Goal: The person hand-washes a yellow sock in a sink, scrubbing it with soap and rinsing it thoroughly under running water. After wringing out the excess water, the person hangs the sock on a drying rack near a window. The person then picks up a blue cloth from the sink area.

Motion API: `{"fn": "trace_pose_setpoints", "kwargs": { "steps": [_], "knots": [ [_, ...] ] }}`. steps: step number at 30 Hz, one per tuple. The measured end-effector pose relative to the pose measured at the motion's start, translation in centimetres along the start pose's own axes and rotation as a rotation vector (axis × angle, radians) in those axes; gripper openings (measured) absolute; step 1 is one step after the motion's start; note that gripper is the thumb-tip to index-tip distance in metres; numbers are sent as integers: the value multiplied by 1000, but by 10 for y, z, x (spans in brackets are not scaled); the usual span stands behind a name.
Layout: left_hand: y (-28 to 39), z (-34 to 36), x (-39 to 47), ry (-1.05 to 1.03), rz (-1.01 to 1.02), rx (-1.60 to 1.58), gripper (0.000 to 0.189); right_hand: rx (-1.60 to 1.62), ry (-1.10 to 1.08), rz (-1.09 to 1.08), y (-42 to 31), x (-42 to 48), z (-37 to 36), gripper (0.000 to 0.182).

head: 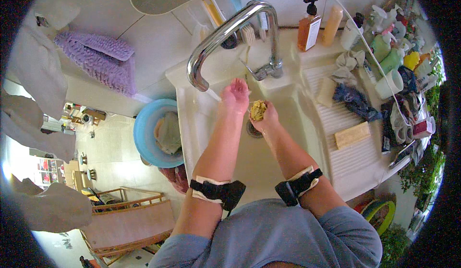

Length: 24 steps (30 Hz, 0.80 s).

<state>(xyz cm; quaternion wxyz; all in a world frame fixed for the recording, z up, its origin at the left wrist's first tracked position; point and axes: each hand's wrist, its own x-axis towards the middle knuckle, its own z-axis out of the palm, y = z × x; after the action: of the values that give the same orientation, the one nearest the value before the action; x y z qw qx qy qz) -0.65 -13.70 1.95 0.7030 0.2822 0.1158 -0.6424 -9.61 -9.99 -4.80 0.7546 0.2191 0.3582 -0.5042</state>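
Water runs from the curved chrome faucet (234,27) onto my left hand (236,97), which is held palm up over the white laundry sink (302,99) with nothing in it. Beside it, nearer the middle of the basin, my right hand (264,117) grips a crumpled yellowish wad (258,110), whose exact kind I cannot tell. The round drain (254,129) shows just below that hand. The faucet's lever (259,73) stands at its base, behind both hands.
Right of the basin, a ribbed washboard (347,160) bears a yellow soap bar (352,135) and dark cloth (356,100). A pump bottle (309,28) stands on the back ledge, near several other bottles. At the left are a blue basin (144,135) with cloth inside and a purple towel (99,61).
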Motion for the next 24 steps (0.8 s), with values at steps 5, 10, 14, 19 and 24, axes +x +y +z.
{"fn": "trace_pose_setpoints", "kwargs": {
  "steps": [5,10,14,19,24],
  "knots": [
    [-2,48,14,-36,-78,133,29,28,-64,-5,-9,-1,-1,20],
    [5,40,5,26,-34,357,28,-5,-68,-11,-12,7,-6,20],
    [17,-10,-7,135,14,203,20,16,-87,17,-8,11,-8,20],
    [32,-60,1,148,-90,5,18,-1,-98,46,6,12,-7,23],
    [10,-14,5,1,-48,-255,21,-38,-60,55,16,13,-5,23]
  ]
}}
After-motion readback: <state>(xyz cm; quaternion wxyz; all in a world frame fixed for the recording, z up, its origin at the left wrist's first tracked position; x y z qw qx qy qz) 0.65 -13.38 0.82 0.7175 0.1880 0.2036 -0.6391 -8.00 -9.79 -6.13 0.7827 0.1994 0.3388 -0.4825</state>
